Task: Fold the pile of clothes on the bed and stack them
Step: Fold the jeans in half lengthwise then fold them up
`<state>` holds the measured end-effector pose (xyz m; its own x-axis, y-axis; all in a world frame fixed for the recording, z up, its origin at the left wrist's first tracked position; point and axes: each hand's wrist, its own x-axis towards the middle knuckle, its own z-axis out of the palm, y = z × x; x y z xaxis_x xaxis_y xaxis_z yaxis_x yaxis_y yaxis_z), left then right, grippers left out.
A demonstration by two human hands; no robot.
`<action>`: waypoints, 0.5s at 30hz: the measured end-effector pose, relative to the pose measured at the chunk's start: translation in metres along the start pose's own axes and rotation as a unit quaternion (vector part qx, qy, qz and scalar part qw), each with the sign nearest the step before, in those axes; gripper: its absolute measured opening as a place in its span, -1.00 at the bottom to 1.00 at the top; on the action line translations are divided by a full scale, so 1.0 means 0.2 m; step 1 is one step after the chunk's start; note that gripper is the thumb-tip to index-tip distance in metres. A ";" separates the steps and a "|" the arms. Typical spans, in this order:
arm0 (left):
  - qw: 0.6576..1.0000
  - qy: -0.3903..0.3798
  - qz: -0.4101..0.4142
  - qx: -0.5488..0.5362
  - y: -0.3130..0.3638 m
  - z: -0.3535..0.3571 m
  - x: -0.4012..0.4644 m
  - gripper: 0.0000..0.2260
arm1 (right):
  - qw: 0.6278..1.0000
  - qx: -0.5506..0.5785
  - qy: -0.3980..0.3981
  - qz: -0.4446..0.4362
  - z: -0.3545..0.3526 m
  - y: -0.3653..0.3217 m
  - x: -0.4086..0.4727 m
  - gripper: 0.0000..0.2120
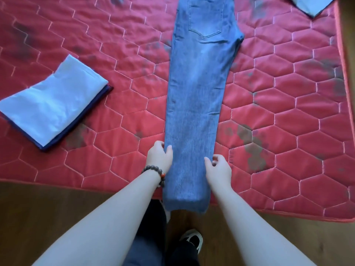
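A pair of blue jeans (197, 104) lies lengthwise down the middle of the bed (288, 116), folded leg over leg into one long strip with a back pocket facing up at the far end. The hem end hangs just over the near edge of the red quilted mattress, above the wooden floor (48, 214).

The left hand (160, 156) pinches the left edge of the jeans near the lower leg, thumb on top of the denim and fingers curled at the side. A beaded bracelet (154, 172) sits on that wrist. The right hand (218, 168) grasps the right edge at about the same level, thumb laid on the fabric and fingers curled at the edge. Both grips hold the denim.

To the left, well apart from the jeans, rests a folded stack (51, 104): a light blue garment on top of a dark navy one whose edge shows underneath. At the far right corner a piece of light blue cloth (311, 4) is partly cut off by the frame. Below, between the forearms, a shoe (193, 239) stands on the floor.
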<state>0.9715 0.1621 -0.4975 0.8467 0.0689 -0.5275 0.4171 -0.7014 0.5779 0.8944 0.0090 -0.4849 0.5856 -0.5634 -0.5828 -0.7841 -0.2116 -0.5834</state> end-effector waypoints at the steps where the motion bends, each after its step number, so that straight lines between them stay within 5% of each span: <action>1: 1.000 -0.003 0.007 -0.001 0.05 -0.01 0.10 -0.78 | 1.000 0.002 0.009 -0.004 0.01 -0.06 0.09 -0.77; 15: 0.994 0.008 0.109 0.020 0.60 -0.11 1.02 -0.81 | 0.991 0.005 0.115 -0.067 -0.07 -0.72 0.99 -0.66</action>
<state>1.2019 0.1075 -0.5230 0.9210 -0.0768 -0.3820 0.2099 -0.7282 0.6524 1.1211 -0.0832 -0.5094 0.6210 -0.6980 -0.3565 -0.6999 -0.2891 -0.6531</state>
